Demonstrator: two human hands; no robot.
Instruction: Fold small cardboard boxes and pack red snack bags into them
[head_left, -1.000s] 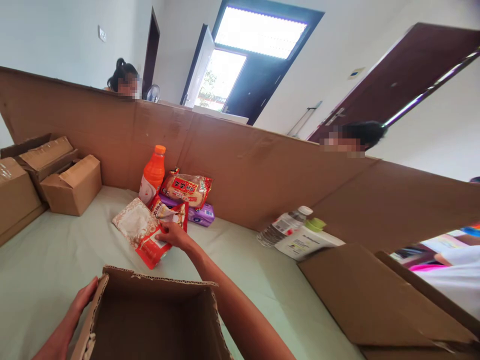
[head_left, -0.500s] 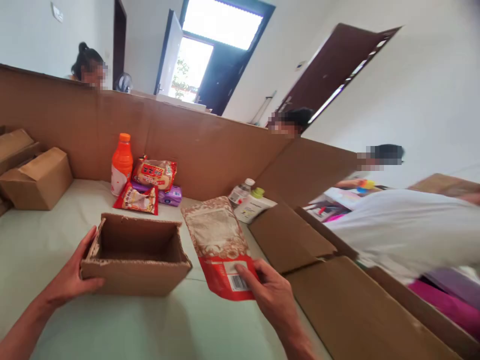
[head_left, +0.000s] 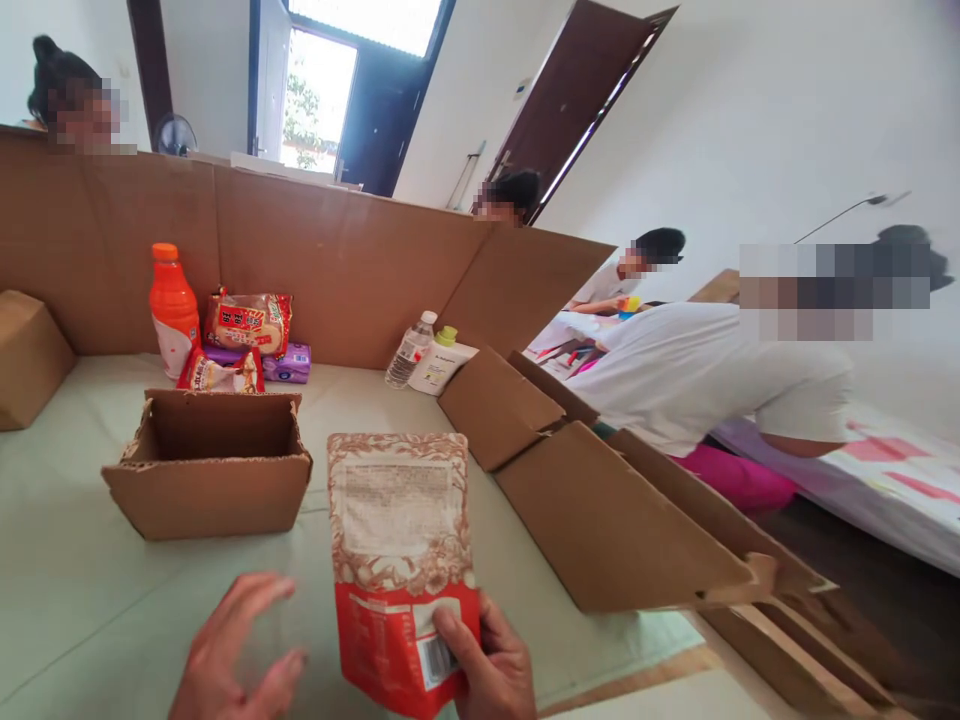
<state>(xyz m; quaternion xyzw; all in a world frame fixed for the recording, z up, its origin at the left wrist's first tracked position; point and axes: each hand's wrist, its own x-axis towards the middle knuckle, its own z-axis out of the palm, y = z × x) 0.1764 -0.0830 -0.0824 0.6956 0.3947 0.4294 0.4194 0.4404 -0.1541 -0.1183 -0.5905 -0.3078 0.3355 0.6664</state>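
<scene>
My right hand point(head_left: 491, 655) grips the lower right corner of a red and brown-patterned food pouch point(head_left: 397, 530), thumb over its barcode. The pouch is held up above the pale green tabletop, its printed panel towards me. To its left my left hand point(head_left: 240, 650) hovers with fingers apart, holding nothing and turned towards the pouch. Beyond that hand an open-topped cardboard box point(head_left: 217, 500) stands on the table. Its inside looks dark, and its floor is hidden from this angle.
Behind the box stand an orange drink bottle point(head_left: 173, 310), a rice cracker bag point(head_left: 249, 325), a small red snack packet point(head_left: 221, 372) and a purple pack point(head_left: 292, 363). A clear bottle point(head_left: 411, 350) and white tube point(head_left: 442, 367) are farther right. Cardboard walls point(head_left: 337, 270) edge the table; people work beyond.
My left hand has let go of the cardboard box and moved right, near the pouch. My right hand has brought the pouch closer and more upright. The view has swung to the right.
</scene>
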